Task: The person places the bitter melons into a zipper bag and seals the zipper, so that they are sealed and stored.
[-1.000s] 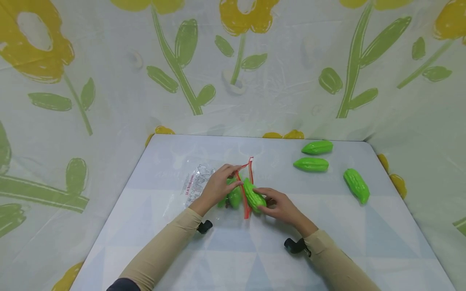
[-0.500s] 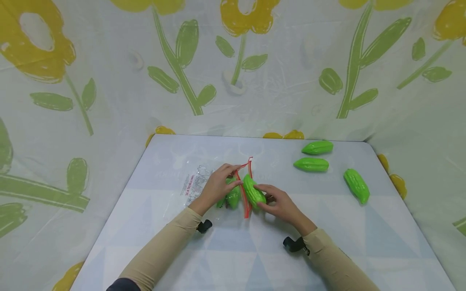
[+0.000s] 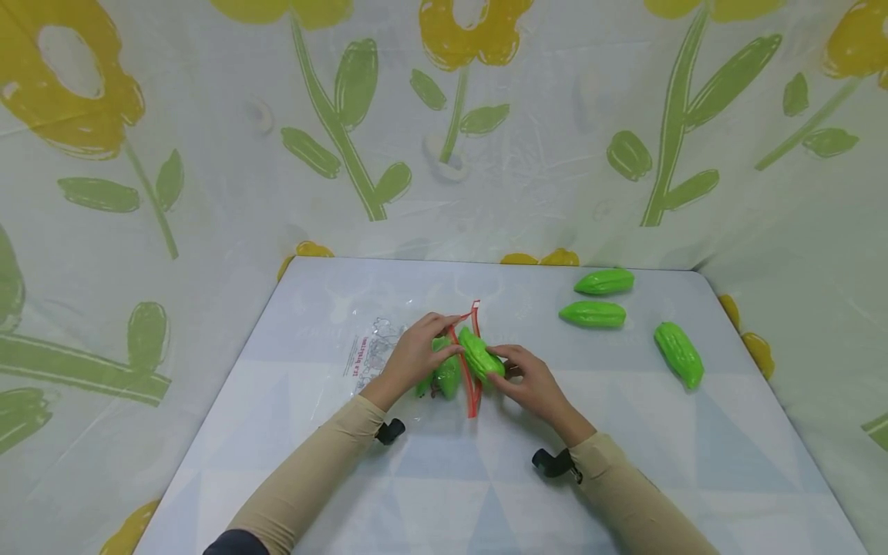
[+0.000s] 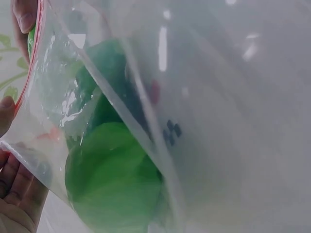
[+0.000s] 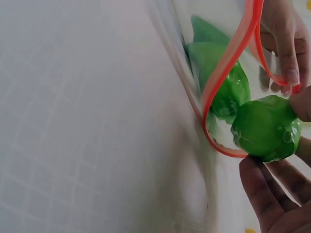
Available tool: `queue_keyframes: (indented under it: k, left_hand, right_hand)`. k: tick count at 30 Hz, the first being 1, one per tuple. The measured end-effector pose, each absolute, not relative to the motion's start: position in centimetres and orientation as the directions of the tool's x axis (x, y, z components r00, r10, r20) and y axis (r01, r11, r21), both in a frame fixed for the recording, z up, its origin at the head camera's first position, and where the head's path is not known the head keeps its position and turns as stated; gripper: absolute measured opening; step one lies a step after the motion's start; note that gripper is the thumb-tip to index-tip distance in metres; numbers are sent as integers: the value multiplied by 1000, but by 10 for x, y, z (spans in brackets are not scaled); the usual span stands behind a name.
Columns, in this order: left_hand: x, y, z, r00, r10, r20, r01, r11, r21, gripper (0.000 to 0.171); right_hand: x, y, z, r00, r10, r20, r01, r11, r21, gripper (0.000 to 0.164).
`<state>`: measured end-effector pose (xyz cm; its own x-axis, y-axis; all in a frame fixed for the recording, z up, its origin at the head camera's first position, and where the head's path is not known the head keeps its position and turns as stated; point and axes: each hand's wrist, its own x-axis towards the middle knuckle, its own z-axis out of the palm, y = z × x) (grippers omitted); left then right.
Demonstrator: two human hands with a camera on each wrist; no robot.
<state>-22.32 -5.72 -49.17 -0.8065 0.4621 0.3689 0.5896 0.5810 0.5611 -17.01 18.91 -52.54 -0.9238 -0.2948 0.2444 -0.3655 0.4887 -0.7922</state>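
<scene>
A clear zip bag [image 3: 375,354] with a red zip edge lies on the table, its mouth spread toward the right. Green bitter gourds [image 3: 447,378] show through its plastic. My left hand [image 3: 414,356] pinches the bag's red edge at the far side of the mouth. Between the thumb and fingers of my right hand [image 3: 533,387] is another bitter gourd [image 3: 480,353], held at the bag's opening. In the right wrist view this held gourd [image 5: 267,127] stands at the red rim [image 5: 221,82], end toward the camera. The left fingertips are partly hidden in the head view.
Three more bitter gourds lie on the table at the right: one at the back edge [image 3: 604,281], one just in front of it [image 3: 593,314], and one farther right [image 3: 679,355]. A flower-print sheet [image 3: 527,139] hangs behind the table [image 3: 444,509].
My right hand has shifted slightly up and left, carrying the gourd a little closer to the bag's mouth and tilting it. The left hand has stayed at the red edge.
</scene>
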Motion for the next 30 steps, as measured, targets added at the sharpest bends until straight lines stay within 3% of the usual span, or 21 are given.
queue_keyframes:
  k: [10,23,30]
  left_hand:
    - [-224,-57,-493,-811,455,367,583,579,569,56]
    - [-225,-55,-495,-810,445,382,585,571,575,55]
    - [-225,-55,-495,-811,461,361,582,573,576,54]
  right_hand:
    - [-167,189,-525,-922,-274,272,-379,502,-777,46]
    - [-162,192,-522,-916,-156,369,-398,460,-793,46]
    - [-167,184,-527,-939,-165,301,-342,516,-785,49]
